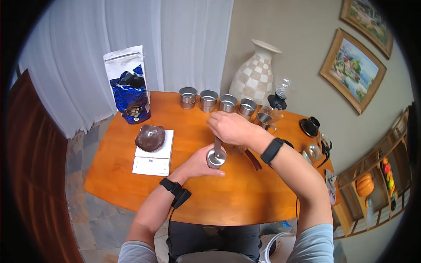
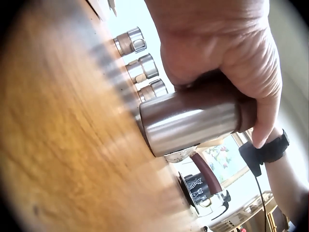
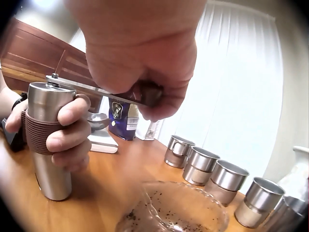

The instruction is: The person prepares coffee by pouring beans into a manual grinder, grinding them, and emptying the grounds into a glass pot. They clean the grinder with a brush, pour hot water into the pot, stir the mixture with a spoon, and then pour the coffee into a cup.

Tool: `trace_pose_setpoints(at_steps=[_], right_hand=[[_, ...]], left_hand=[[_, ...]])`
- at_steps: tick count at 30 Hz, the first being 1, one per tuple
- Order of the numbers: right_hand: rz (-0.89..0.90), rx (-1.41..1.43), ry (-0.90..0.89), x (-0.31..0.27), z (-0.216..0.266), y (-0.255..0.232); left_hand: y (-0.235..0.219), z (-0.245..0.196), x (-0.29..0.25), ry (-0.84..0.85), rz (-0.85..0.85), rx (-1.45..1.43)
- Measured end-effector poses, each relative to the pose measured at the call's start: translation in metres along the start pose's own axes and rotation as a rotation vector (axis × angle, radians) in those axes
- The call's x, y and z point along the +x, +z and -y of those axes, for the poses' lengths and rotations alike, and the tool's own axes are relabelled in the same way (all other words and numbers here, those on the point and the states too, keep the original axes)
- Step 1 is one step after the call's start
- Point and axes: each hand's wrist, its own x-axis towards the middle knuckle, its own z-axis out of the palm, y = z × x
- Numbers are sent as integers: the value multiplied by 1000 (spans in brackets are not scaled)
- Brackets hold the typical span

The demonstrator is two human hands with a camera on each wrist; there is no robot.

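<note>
Around the brown ribbed band of a steel hand coffee grinder [image 3: 54, 176], the fingers of my left hand [image 1: 197, 164] are wrapped. The grinder stands upright over the table, its steel body running below the grip in the left wrist view. A flat metal crank arm [image 3: 89, 88] reaches out from its top. My right hand [image 1: 232, 128] grips the dark knob [image 3: 151, 92] at the crank's end, fingers curled around it. Close by in the right wrist view is a clear glass vessel [image 3: 178, 208] with dark specks inside.
Left of the hands, a dark brown bowl [image 1: 150, 137] sits on a white scale [image 1: 151, 165]. Behind it stands a blue-and-white bag [image 1: 131, 98]. Several steel cups [image 1: 187, 101] line the back edge near a checkered vase [image 1: 252, 74]. A glass pot [image 1: 312, 151] is at the right.
</note>
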Motion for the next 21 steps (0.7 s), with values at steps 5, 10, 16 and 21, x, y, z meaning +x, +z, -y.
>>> trace_pose_setpoints(at_steps=[5, 10, 16, 21], right_hand=[[72, 52, -162, -18, -15, -20], [129, 50, -232, -29, -20, -24], [88, -46, -215, -29, -20, -10], [105, -85, -258, -28, -19, -15]], left_hand=[[-5, 5, -2, -176, 83, -265], [-6, 18, 0, -32, 36, -146], [-4, 16, -1, -9, 36, -151], [-5, 15, 0, 6, 24, -190]])
